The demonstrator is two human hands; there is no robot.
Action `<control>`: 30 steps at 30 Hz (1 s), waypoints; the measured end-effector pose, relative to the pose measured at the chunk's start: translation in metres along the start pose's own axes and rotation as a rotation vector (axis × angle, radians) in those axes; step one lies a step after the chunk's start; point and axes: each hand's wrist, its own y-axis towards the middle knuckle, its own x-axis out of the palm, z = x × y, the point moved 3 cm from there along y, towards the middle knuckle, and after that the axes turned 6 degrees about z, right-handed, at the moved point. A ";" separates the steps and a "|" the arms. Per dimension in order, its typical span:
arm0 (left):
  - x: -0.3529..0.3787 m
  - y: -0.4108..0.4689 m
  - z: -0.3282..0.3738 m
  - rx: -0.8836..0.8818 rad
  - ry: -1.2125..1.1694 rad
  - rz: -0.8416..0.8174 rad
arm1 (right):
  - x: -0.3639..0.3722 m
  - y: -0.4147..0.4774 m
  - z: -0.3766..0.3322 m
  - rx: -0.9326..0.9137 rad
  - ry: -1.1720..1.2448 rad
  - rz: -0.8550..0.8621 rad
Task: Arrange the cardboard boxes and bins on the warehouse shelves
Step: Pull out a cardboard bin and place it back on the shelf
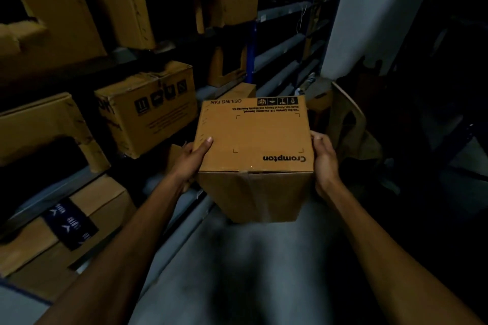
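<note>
A closed cardboard box (254, 140) printed "Crompton" and "CEILING FAN", the lettering upside down from this view, is held in the air over the grey aisle floor (237, 272), just off the front edge of the shelving (169, 47) that runs along the left side. Its seams are shut and taped, so its contents cannot be seen. The left hand (194, 159) presses flat against the box's left side with the thumb laid over the top edge; the right hand (324, 158) mirrors it on the right side, fingers curled around the far face and mostly hidden. Both hands are partly open, clamping the box between the palms rather than closing around anything. On the shelves, a shut box with handling symbols (148, 108) sits tilted at the front edge of the middle level, just left of the held box and not touching it. Farther left on the same level stands a box with a large cut-out opening (50, 129), its inside too dark to read. Below, at the lowest level, a box sealed with dark printed tape (68, 221) lies near the shelf's front edge. The upper level carries tall leaning cartons (124, 0), some torn at their tops. A pale wall (375, 8) rises on the right, with a loose piece of cardboard (346, 119) propped near its base.
</note>
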 end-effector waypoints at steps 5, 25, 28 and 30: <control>-0.012 0.005 -0.003 -0.086 -0.265 -0.116 | -0.012 0.013 0.006 -0.053 -0.086 0.082; -0.035 0.007 -0.007 0.021 0.053 -0.209 | -0.006 0.011 -0.004 -0.113 0.021 0.179; -0.026 0.007 -0.012 0.120 0.423 -0.088 | 0.010 -0.002 0.004 -0.015 0.099 0.249; -0.011 -0.001 -0.015 0.209 0.706 -0.007 | 0.024 -0.009 0.007 -0.015 0.004 0.255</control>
